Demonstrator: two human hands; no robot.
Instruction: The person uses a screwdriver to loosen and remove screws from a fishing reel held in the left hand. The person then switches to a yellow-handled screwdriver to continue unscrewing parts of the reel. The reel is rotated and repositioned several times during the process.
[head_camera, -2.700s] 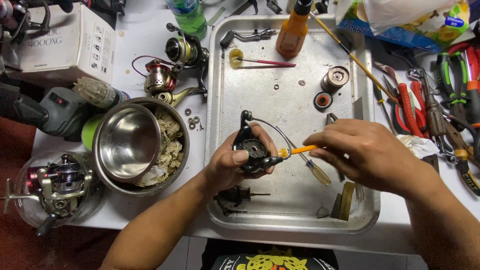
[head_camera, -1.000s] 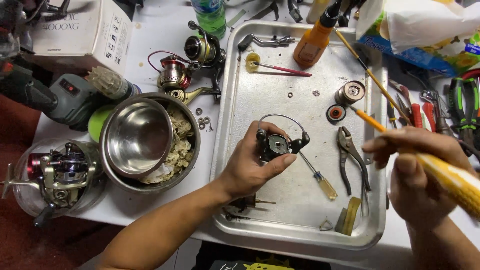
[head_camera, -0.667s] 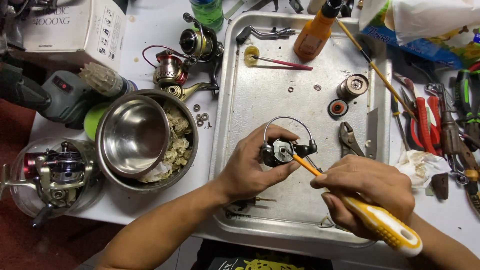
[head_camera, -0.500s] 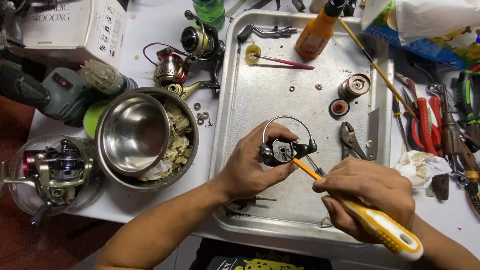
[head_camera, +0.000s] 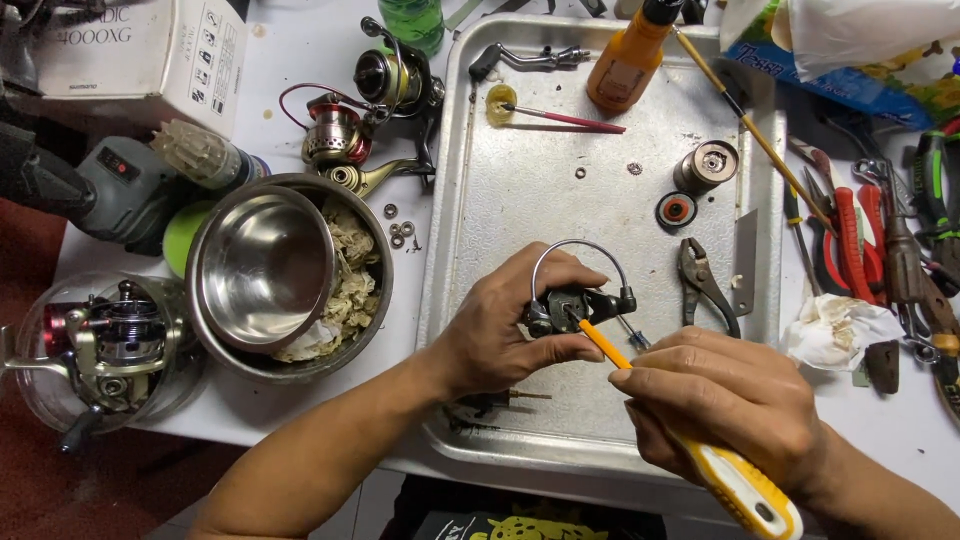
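Over the middle of the metal tray, the dark reel rotor with its wire bail sits pinched in the left hand, while the right hand, fist closed around a yellow-handled screwdriver, sets its orange shaft against the part, pliers lying just beside.

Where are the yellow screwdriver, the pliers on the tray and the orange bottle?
yellow screwdriver (head_camera: 735, 485), head view, on its yellow and white handle.
pliers (head_camera: 700, 280), head view, near the pivot below its jaws.
orange bottle (head_camera: 625, 70), head view, on its body.
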